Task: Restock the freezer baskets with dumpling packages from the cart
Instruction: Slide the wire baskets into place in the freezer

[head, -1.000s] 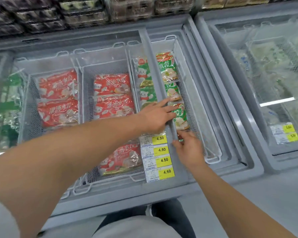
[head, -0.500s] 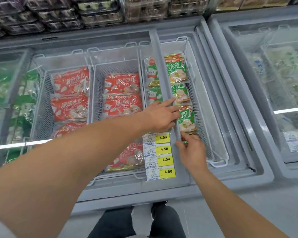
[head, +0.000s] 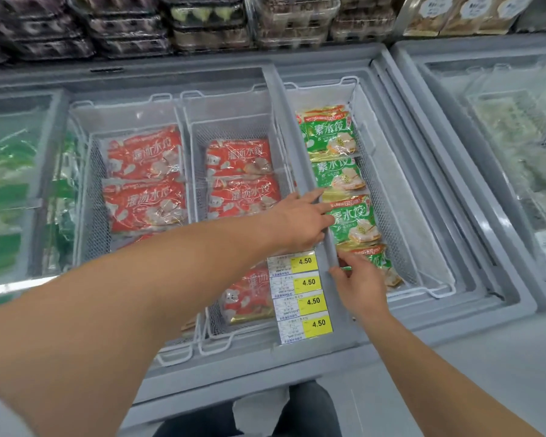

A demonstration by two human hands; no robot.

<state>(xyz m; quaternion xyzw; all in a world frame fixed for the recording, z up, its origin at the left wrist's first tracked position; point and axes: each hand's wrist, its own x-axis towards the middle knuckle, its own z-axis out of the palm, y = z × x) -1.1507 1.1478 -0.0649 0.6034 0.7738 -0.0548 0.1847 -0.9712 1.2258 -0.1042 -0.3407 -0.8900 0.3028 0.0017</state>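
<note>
fixing the green dumpling bags in the basket

my left hand (head: 297, 220) lies flat, fingers straight, on the grey lid bar (head: 323, 216). just right of the bar my right hand (head: 358, 280) pinches the nearest green bag (head: 374, 258). the bags run in a line away from me.

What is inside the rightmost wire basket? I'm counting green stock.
The rightmost wire basket holds a row of four green dumpling packages. The right hand covers part of the nearest; any layers underneath are hidden.
</note>
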